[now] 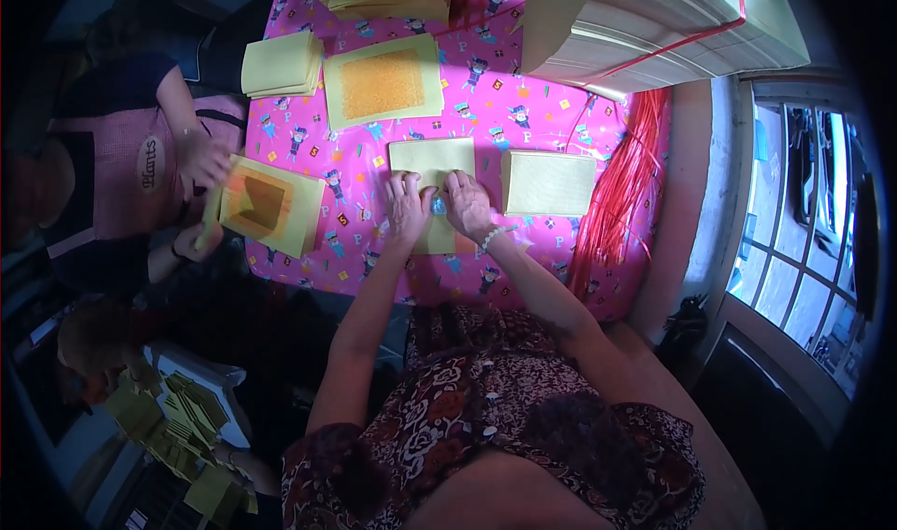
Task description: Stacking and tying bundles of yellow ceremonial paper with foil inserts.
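Observation:
Yellow paper (432, 156) lies upright in front of me on the table; whether it is one sheet or a thin stack is unclear. My left hand (407, 210) is closed on its left side, with the fingers curled down. My right hand (469, 210), wearing a beaded bracelet, is closed on its right side. Both thumbs point inward. Between them sits a small shiny pale-blue thing (439, 206), too small to name. Right of my hands rests a neat stack of yellow paper (548, 183).
Pink patterned cloth (360, 170) covers the table. Yellow paper with an orange-gold square (383, 83) and another stack (280, 65) lie beyond. Red strands (628, 189) hang at right below a large tied paper bundle (645, 30). A co-worker's hand (203, 161) handles orange-squared paper (271, 203).

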Tool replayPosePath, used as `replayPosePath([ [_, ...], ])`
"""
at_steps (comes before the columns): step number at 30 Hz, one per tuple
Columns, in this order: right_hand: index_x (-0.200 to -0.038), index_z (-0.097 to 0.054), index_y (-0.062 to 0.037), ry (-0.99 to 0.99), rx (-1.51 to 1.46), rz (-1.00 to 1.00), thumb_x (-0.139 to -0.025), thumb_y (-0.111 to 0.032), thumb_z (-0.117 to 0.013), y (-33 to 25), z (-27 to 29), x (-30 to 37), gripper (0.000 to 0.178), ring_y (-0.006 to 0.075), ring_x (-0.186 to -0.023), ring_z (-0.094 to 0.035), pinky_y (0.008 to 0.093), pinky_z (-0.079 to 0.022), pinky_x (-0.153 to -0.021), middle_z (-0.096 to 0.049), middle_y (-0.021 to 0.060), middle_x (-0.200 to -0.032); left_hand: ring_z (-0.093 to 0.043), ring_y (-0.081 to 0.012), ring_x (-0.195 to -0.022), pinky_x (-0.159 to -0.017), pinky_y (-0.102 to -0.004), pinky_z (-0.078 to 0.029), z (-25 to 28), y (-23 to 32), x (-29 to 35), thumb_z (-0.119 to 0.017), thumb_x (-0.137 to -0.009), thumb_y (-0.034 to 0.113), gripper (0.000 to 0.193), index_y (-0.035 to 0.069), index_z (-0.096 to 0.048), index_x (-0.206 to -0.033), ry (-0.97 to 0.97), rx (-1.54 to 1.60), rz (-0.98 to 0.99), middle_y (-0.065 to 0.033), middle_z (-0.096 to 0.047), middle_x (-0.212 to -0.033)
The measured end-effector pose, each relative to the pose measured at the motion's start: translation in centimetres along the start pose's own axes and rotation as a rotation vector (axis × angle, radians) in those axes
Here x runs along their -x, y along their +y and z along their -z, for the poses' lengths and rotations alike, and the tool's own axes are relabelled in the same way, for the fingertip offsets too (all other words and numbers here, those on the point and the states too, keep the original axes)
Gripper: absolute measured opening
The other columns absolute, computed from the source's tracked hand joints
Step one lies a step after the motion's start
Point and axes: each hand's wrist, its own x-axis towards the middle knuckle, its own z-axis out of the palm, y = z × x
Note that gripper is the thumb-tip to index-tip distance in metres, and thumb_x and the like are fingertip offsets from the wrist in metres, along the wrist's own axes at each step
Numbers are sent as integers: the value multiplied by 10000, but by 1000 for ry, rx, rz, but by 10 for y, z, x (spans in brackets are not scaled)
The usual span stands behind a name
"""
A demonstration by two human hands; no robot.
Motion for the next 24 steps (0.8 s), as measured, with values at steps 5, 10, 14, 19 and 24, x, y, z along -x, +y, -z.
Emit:
replayPosePath([
  [5, -936, -497, -61, -12, 56, -24, -845, -145, -610, 1, 0, 1, 167, 335, -913, -573, 440, -473, -770, -551, 142, -922, -489, -352, -988, -863, -465, -396, 9, -6, 0, -691, -837, 275, 347, 75, -523, -1066, 11, 63, -7, -151, -493, -1067],
  [10, -975, -500, -48, -32, 54, -2, -845, -156, -599, 1, 0, 0, 196, 344, -932, -575, 449, -478, -808, -553, 154, -944, -504, -331, -979, -835, -457, -422, 25, -28, 4, -752, -775, 246, 347, 114, -557, -1029, 23, 136, 21, -133, -484, -1041],
  [14, -968, -509, -53, -6, 52, -35, -843, -204, -632, -1, 1, 0, 232, 343, -914, -580, 452, -480, -786, -559, 154, -931, -522, -314, -959, -825, -432, -433, 25, -31, -6, -790, -721, 171, 390, 102, -554, -1024, -104, 234, 77, -118, -463, -988],
  [19, -934, -510, -66, 73, 126, -72, -829, -222, -673, -10, -4, -3, 249, 333, -849, -588, 441, -483, -732, -567, 128, -884, -516, -277, -933, -816, -392, -449, 28, -53, -12, -753, -734, 93, 368, 81, -541, -1034, -225, 434, 127, -104, -473, -995],
  [24, -893, -529, -48, -20, -67, -93, -816, -195, -690, 3, 4, -4, 232, 326, -827, -589, 431, -475, -730, -578, 130, -859, -525, -304, -944, -833, -406, -455, 36, -57, -19, -741, -740, 69, 368, 68, -519, -1033, -355, 407, 137, -117, -481, -1019],
])
